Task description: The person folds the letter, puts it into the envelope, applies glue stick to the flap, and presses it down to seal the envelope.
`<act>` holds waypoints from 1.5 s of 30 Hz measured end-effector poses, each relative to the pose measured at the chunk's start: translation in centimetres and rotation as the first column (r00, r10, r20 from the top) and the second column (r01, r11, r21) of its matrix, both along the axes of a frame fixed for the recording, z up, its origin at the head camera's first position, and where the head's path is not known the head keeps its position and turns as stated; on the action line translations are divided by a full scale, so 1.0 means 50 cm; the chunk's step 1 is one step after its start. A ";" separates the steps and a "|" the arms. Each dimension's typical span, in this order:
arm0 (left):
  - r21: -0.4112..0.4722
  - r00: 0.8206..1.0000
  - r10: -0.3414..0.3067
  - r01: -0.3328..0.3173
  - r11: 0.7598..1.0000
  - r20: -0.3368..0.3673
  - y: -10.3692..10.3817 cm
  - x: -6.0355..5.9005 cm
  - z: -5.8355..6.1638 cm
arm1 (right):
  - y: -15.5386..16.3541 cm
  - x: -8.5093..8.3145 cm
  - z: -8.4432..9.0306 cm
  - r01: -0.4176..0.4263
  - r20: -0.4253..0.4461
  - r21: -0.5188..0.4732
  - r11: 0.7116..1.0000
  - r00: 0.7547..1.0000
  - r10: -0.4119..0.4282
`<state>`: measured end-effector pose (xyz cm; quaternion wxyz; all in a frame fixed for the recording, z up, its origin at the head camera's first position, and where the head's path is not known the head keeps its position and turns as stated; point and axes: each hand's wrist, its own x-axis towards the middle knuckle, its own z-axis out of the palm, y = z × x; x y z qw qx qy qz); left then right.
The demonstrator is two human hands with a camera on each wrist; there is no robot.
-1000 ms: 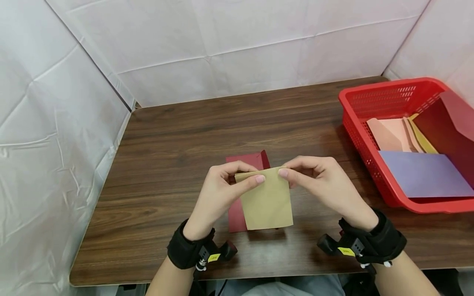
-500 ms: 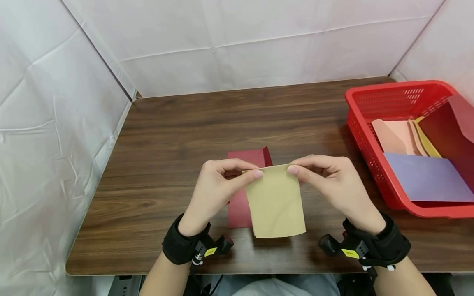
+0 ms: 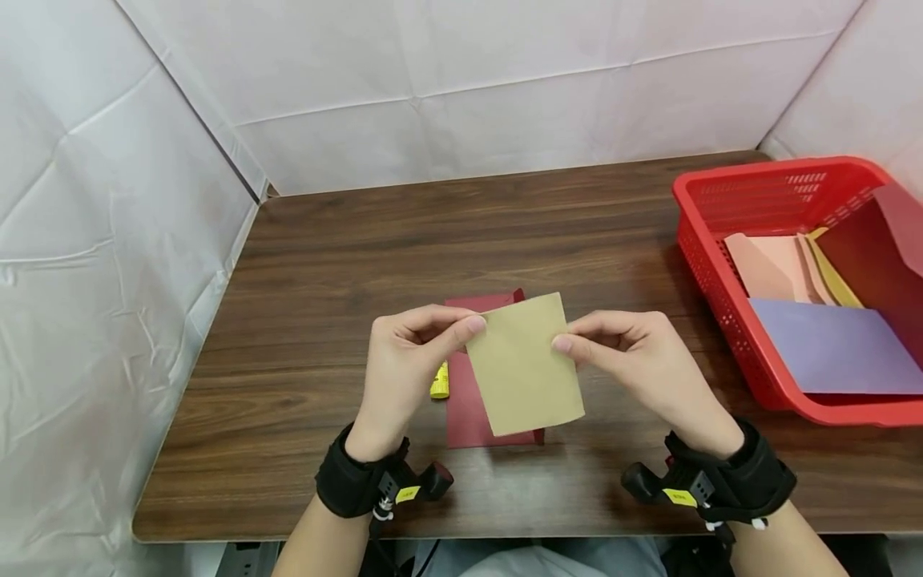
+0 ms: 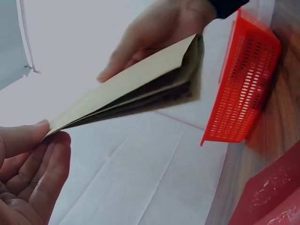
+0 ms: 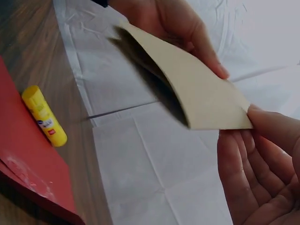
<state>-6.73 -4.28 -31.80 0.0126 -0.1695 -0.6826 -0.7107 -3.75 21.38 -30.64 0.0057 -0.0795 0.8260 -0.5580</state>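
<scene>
A folded tan paper (image 3: 530,365) is held above the table between both hands. My left hand (image 3: 400,361) pinches its upper left corner between thumb and fingers. On the other side, my right hand (image 3: 638,357) pinches the right edge. Seen in the left wrist view, the folded paper (image 4: 140,77) has several layers that gape at one end. Beneath it lies a red folded card (image 3: 465,413) with whitish smears on its surface, plain in the right wrist view. A yellow glue stick (image 5: 45,116) lies beside the red card, partly hidden by my left hand in the head view.
A red plastic basket (image 3: 692,240) stands at the right side of the table (image 3: 346,256). Inside are a purple sheet (image 3: 836,344), pink paper (image 3: 779,264) and dark red paper. White sheeting (image 3: 469,104) hangs behind and to the left.
The paper first moved right and toward the person, then back up and left with its top tilted. My right hand's pinch shifted from the top to the right edge. The glue stick came into view.
</scene>
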 end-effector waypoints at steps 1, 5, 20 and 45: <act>0.010 1.000 0.010 -0.010 1.000 0.001 -0.002 -0.002 0.001 | 0.000 0.001 -0.003 -0.013 0.021 -0.005 1.000 1.000 0.013; 0.008 1.000 0.018 -0.019 1.000 0.025 -0.010 -0.012 0.005 | -0.001 0.004 -0.014 -0.044 0.063 -0.008 0.999 0.997 0.045; -0.151 0.998 -0.059 0.062 0.987 0.027 -0.008 -0.016 0.027 | -0.019 -0.017 0.013 -0.003 -0.013 0.014 1.000 1.000 0.003; -0.039 0.991 0.124 -0.127 0.991 -0.054 0.003 -0.035 0.003 | -0.008 0.072 -0.104 -0.112 0.219 -0.170 0.979 0.964 0.148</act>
